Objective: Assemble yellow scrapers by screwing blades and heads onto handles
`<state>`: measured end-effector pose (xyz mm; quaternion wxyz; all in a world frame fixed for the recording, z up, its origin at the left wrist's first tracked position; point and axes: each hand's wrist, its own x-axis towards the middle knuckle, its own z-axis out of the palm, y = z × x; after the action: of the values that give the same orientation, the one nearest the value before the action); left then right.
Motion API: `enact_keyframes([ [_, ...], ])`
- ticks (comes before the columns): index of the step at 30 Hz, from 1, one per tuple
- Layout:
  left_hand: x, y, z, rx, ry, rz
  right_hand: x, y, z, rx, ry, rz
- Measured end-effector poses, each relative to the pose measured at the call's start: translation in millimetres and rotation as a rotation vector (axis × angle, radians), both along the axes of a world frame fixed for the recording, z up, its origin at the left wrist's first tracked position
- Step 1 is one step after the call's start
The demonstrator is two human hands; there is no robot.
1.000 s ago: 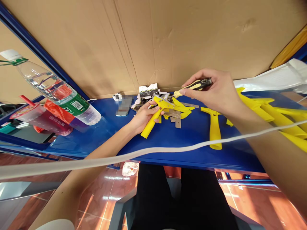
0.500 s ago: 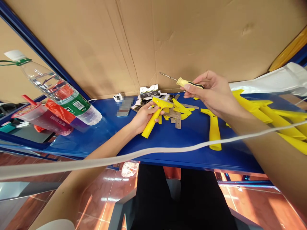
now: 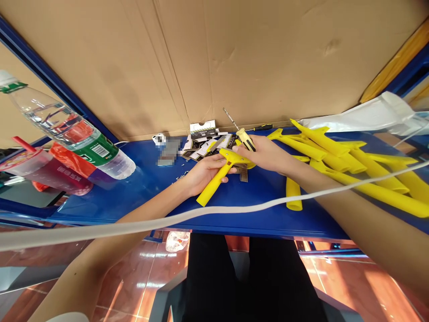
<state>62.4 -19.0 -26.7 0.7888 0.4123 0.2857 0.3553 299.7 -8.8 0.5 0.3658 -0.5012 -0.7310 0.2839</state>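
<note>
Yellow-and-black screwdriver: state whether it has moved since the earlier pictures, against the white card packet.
Yes. The yellow-and-black screwdriver, in the right hand, has moved left and down, closer to the white card packet.

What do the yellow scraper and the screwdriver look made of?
The yellow scraper looks like moulded plastic: smooth, slightly glossy, one even colour. The screwdriver's handle looks like plastic too, yellow with black bands; its thin shaft looks like bright steel, from its metallic glint.
</note>
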Motion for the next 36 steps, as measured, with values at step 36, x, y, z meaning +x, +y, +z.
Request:
enact_keyframes([
  [36,4,3,-10.0,0.056,-0.091,0.119,0,-7,1.8,-0.474,0.643,0.142],
])
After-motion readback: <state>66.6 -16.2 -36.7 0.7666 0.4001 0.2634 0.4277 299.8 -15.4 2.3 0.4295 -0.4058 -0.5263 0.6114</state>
